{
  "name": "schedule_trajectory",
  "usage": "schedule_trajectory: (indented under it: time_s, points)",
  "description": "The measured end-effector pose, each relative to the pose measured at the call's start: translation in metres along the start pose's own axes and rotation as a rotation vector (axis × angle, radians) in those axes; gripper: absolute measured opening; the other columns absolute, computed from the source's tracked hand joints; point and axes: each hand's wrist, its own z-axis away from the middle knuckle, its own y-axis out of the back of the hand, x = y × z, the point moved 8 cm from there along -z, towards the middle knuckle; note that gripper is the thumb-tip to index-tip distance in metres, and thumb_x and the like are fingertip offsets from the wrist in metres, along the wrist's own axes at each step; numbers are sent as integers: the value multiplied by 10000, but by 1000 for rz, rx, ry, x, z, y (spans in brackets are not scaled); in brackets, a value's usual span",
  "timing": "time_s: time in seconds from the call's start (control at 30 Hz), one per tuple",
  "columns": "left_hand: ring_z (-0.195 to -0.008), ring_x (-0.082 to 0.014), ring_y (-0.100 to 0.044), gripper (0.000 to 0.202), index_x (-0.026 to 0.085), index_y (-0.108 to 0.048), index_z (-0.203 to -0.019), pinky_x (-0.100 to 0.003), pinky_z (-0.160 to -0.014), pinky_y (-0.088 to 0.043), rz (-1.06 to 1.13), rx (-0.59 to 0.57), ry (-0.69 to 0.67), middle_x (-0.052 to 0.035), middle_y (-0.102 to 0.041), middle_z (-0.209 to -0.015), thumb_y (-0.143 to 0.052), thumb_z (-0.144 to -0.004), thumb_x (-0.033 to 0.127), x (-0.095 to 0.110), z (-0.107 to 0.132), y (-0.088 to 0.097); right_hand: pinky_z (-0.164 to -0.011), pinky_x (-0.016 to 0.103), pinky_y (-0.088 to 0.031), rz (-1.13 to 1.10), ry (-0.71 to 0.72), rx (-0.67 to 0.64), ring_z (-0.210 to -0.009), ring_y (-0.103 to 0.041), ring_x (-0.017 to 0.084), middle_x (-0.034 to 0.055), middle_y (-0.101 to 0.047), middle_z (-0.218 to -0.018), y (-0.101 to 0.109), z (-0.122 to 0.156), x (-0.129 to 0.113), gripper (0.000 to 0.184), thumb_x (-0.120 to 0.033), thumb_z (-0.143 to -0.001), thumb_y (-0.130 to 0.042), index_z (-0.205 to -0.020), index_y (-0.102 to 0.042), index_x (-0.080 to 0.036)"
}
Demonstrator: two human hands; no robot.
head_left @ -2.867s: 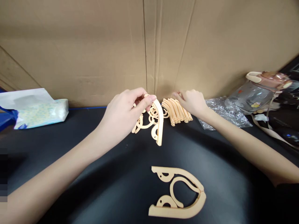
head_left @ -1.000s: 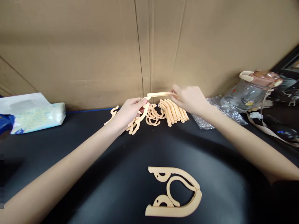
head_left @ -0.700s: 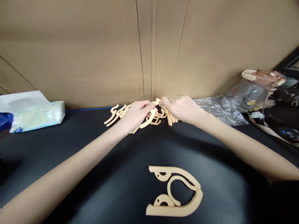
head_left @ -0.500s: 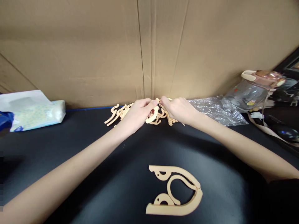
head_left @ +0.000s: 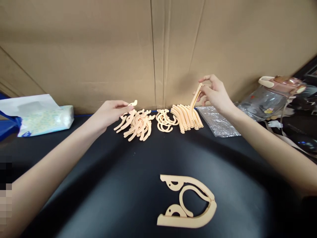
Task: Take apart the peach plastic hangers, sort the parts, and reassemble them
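My left hand (head_left: 112,112) is closed in a pinch on a cream curved plastic piece (head_left: 134,103), most of it hidden by the fingers. It hovers at the left end of a heap of wavy hook-shaped pieces (head_left: 140,127). Pinched between thumb and fingers of my right hand (head_left: 214,94) is a long, narrow hanger arm (head_left: 195,100), tilted, its lower end over a row of similar arms (head_left: 183,119). Between these groups lie several C-shaped pieces (head_left: 164,120). Closer to me, a folded plastic hanger (head_left: 192,222) rests on the black tabletop.
A cardboard wall (head_left: 99,49) rises behind the pieces. On the left lies a pack of tissues (head_left: 47,120) with white paper on it. A clear plastic bag (head_left: 219,122) and a tilted drinking bottle (head_left: 260,99) with a strap are at the right.
My hands have moved apart from the middle, the left one leftward, the right one up and rightward. The heaps they covered now show. A long arm is now in my right hand.
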Motion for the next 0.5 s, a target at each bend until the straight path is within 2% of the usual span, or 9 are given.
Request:
schedule_trajectory:
  time_s: [0.1,0.17,0.27,0.37,0.5]
  points:
    - [-902,-208,-617,267,201,-701,-896,-263,-720,-428,-5,17,22,-27,-738,-924,-712,-738,416,-15,-9,5,-448,260,-532,-9,60,26,-611,-666,159,-3,-654,-731,10,9,1,222,-196,-783,-646,-875,-450,-247]
    - [-929,-199,-623,283,185,-684,-923,-265,-781,-435,-14,22,21,-25,-739,-953,-720,-749,406,-23,-13,5,-517,291,-575,9,136,78,-657,-687,165,6,-666,-790,22,19,2,260,-237,-774,-685,-862,-441,-250]
    - [-927,-181,-626,285,161,-668,-951,-262,-829,-430,-52,29,14,-26,-732,-965,-686,-790,396,-35,-18,5,-593,316,-595,106,248,137,-746,-711,181,21,-676,-862,40,37,6,285,-281,-772,-714,-853,-442,-249]
    - [-897,-199,-617,299,155,-682,-951,-279,-798,-418,-145,22,6,-27,-717,-916,-669,-795,410,-42,-22,3,-634,324,-594,285,343,190,-825,-718,200,33,-690,-893,48,52,10,242,-299,-802,-692,-840,-461,-239]
    - [-900,-244,-580,364,149,-695,-991,-313,-746,-375,-300,44,-3,-57,-684,-929,-655,-787,447,-39,-20,6,-641,304,-568,650,563,176,-820,-707,190,52,-707,-885,35,70,3,141,-271,-898,-593,-803,-501,-221]
